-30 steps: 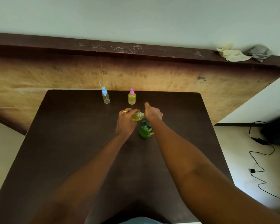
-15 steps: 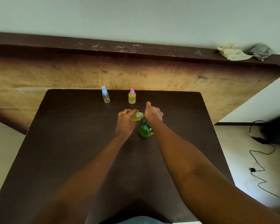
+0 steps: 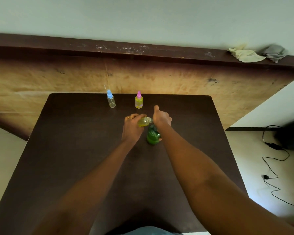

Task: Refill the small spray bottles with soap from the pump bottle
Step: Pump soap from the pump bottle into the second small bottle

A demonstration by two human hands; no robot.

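Note:
A green pump bottle (image 3: 153, 136) stands in the middle of the dark table (image 3: 78, 150). My right hand (image 3: 161, 118) rests on top of its pump head, thumb sticking up, and hides the head. My left hand (image 3: 132, 127) grips a small uncapped spray bottle (image 3: 144, 122) with yellow-green liquid, tilted so its open neck points right toward the pump spout. At the table's far edge stand a clear spray bottle with a blue cap (image 3: 111, 101) and a yellow-filled spray bottle with a pink cap (image 3: 139, 100).
A wooden board with a dark ledge (image 3: 143, 51) rises behind the table. Two crumpled cloths (image 3: 248, 54) lie on the ledge at the right. Black cables (image 3: 271, 167) run over the floor to the right of the table.
Hardly anything differs. My hands and both held bottles stay in nearly the same place; the right hand has shifted very slightly on the pump.

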